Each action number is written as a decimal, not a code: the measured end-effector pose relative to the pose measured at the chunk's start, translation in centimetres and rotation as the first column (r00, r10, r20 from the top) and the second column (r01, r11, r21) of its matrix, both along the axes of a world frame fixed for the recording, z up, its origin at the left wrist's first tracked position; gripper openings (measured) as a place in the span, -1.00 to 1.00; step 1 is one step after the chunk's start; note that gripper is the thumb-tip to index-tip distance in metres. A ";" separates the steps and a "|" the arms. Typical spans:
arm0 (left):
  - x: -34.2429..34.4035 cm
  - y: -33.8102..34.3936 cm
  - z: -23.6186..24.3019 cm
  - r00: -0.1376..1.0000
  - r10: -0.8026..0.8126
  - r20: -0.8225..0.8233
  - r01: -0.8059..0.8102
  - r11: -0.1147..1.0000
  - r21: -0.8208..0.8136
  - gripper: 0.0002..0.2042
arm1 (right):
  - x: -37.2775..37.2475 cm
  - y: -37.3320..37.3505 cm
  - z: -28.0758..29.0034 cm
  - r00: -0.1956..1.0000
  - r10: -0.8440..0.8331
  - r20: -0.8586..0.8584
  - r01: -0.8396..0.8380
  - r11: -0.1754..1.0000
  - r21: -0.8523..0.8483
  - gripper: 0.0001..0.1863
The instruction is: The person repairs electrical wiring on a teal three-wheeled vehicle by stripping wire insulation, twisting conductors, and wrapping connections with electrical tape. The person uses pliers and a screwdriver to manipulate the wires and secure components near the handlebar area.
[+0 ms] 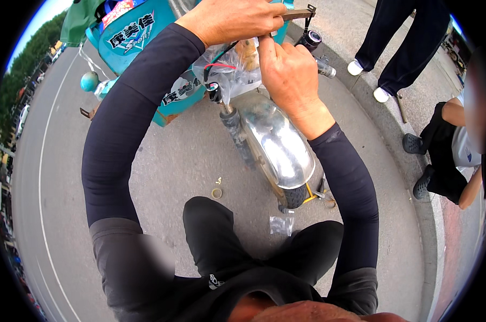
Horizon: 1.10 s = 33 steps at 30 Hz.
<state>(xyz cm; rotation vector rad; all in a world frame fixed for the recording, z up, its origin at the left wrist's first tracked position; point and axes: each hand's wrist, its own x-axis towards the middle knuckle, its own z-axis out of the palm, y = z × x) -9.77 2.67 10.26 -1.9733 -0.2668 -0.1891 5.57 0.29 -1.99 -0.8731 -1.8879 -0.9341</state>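
Note:
My left hand (235, 20) reaches across the top of the view, its fingers closed at the end of a flat, worn metal bar (298, 14). Just below it, my right hand (289, 75) is closed, with its forefinger and thumb raised against the underside of that spot. Whatever sits between those fingertips is too small to make out. Under my hands is the front of a teal three-wheeled vehicle (162, 115). Its shiny silver mudguard (278, 142) covers the front wheel (295, 197). Clear plastic wrapping and a red wire (220, 66) lie beside the fork (232, 121).
On the ground are a tape roll (216, 193), a small clear bag (279, 226) and a yellow-handled tool (310, 194) by the wheel. A kerb (385, 126) runs along the right. One person (401, 45) stands there; another (450, 145) sits low.

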 end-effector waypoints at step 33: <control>-1.6 -7.2 -5.7 0.879 0.270 0.394 -0.147 0.938 -0.315 -0.78 | 0.8 -0.4 0.8 0.847 0.077 -0.527 -0.370 0.796 -0.479 -0.85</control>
